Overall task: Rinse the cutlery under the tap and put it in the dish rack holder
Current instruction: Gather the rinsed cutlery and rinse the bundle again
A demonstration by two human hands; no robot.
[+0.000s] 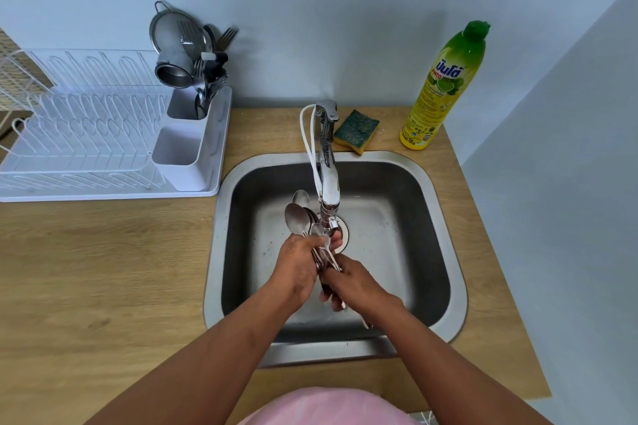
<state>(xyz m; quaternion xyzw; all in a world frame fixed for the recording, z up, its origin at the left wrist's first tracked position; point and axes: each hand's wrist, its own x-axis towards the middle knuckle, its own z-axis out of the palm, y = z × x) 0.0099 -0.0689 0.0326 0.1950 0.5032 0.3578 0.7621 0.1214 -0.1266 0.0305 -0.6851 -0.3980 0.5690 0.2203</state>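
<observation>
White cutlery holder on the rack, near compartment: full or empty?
Empty. The near compartment shows only bare white walls; the far compartment holds forks and spoons.

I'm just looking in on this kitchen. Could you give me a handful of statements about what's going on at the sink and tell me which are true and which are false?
1. Both hands hold a bundle of spoons over the sink. True: the left hand and right hand are both closed on the handles.
2. The sponge lies inside the sink. False: it sits on the counter behind the sink, beside the tap.
3. The soap bottle stands upright at the right. True.
4. The dish rack is to the right of the sink. False: it is on the left.
5. The rack's cutlery holder already contains some cutlery. True, in its far compartment.
</observation>
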